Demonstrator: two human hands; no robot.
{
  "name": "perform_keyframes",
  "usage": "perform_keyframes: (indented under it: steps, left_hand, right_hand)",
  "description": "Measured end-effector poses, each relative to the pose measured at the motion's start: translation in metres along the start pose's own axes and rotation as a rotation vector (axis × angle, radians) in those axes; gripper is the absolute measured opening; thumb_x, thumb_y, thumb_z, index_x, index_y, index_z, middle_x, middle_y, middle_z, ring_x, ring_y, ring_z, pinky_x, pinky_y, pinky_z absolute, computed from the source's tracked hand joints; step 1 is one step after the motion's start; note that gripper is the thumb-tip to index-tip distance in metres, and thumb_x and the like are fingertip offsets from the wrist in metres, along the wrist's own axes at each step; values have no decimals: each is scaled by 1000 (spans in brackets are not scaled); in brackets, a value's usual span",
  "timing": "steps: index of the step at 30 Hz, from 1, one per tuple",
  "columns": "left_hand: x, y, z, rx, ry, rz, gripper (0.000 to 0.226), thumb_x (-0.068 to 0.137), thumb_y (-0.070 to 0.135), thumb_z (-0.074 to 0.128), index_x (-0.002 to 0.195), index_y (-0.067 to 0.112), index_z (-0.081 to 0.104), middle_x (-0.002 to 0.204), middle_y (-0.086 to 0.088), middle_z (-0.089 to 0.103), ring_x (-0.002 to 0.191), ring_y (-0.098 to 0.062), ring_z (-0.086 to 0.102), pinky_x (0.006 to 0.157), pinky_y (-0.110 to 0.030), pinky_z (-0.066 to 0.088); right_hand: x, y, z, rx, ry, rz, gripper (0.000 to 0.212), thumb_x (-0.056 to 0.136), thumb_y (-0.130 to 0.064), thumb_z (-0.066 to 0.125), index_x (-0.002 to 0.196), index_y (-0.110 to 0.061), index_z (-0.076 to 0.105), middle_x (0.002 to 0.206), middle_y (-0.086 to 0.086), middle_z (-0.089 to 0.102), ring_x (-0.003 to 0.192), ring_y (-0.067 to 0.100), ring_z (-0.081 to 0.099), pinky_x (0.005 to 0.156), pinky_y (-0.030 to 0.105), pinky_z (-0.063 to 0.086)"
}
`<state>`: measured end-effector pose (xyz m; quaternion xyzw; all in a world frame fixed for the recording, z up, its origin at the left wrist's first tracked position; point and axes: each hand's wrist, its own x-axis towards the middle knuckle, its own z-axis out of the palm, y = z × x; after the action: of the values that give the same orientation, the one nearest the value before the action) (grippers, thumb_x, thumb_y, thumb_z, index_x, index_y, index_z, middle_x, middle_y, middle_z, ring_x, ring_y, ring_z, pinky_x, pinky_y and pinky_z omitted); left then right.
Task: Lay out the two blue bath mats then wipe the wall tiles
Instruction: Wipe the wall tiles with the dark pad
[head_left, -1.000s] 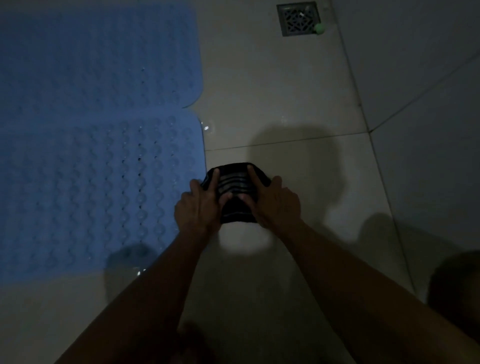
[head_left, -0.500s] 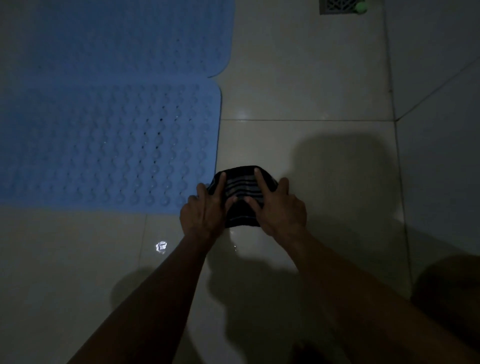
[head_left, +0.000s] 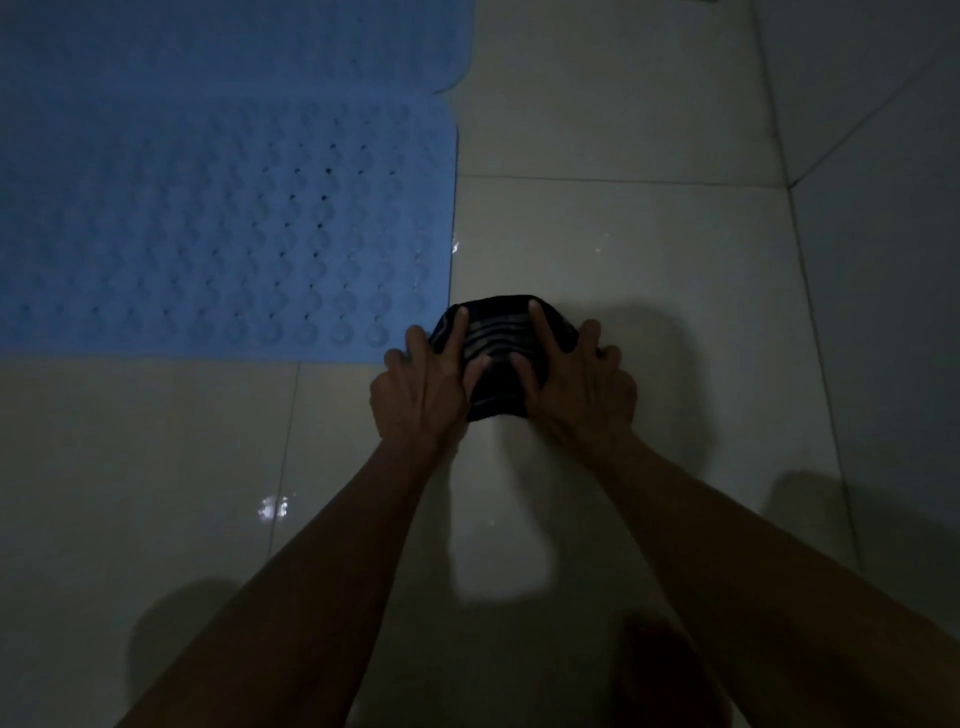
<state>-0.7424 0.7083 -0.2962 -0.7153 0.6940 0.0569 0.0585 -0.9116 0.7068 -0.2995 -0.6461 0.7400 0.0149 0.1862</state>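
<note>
Two blue bath mats lie flat on the pale floor at the left, the near mat (head_left: 208, 234) bumpy with small holes, the far mat (head_left: 234, 47) butting against its top edge. A dark striped cloth (head_left: 496, 332) lies on the floor tile just right of the near mat's lower right corner. My left hand (head_left: 421, 395) and my right hand (head_left: 576, 389) press down on the cloth side by side with fingers spread over it. The light is dim.
Grey wall tiles (head_left: 883, 208) rise along the right side and meet the floor in a slanting line. The glossy floor tile (head_left: 156, 493) shows wet glints near the mat and at the lower left. Dark shadows fall at the bottom.
Both hands have drawn the cloth back toward me along the floor, from beside the near mat to its lower corner. The floor drain has left the top of the view.
</note>
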Motion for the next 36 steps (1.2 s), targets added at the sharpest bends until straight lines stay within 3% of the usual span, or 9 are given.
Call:
perform_keyframes:
  steps: [5,10,15,22,29,36]
  left_hand:
    - [-42,-7,2,-23,-32,-39,66,99,66,31,158,40,16,126,-15,50,90,-33,57,57,-34,32]
    - [-70,-13,7,-59,-26,-81,68,95,67,42,155,37,32,104,-13,58,73,-30,57,51,-31,29]
    - [-85,-20,6,-88,-79,-120,71,98,67,28,160,38,7,123,-13,49,93,-31,56,60,-35,34]
    - [-101,-44,12,-144,-104,-222,73,99,68,24,160,36,1,129,-13,44,100,-31,54,62,-35,34]
    - [-107,-78,14,-164,-94,-310,74,98,68,24,160,32,5,131,-14,44,101,-31,53,62,-35,35]
    - [-104,-107,21,-171,-12,-384,73,94,68,33,155,28,32,114,-14,54,89,-31,54,52,-33,36]
  right_hand:
    - [-38,-1,7,-90,5,-50,68,97,-71,24,155,-52,-5,139,13,33,110,36,47,73,38,34]
    - [-59,-4,11,-109,-27,-72,68,97,-71,23,155,-52,-7,143,12,30,112,36,47,76,39,39]
    - [-69,-9,14,-118,-34,-115,68,97,-71,23,155,-51,-6,144,12,29,111,36,49,80,40,44]
    - [-64,-31,19,-193,-24,-270,69,96,-71,24,156,-50,-4,140,11,31,105,35,53,75,38,46]
    - [-53,-71,25,-241,-42,-391,70,96,-72,23,155,-50,-6,137,10,32,101,33,53,69,35,40]
    - [-41,-107,29,-306,-28,-490,70,96,-71,24,156,-49,-4,136,10,34,99,32,51,65,35,37]
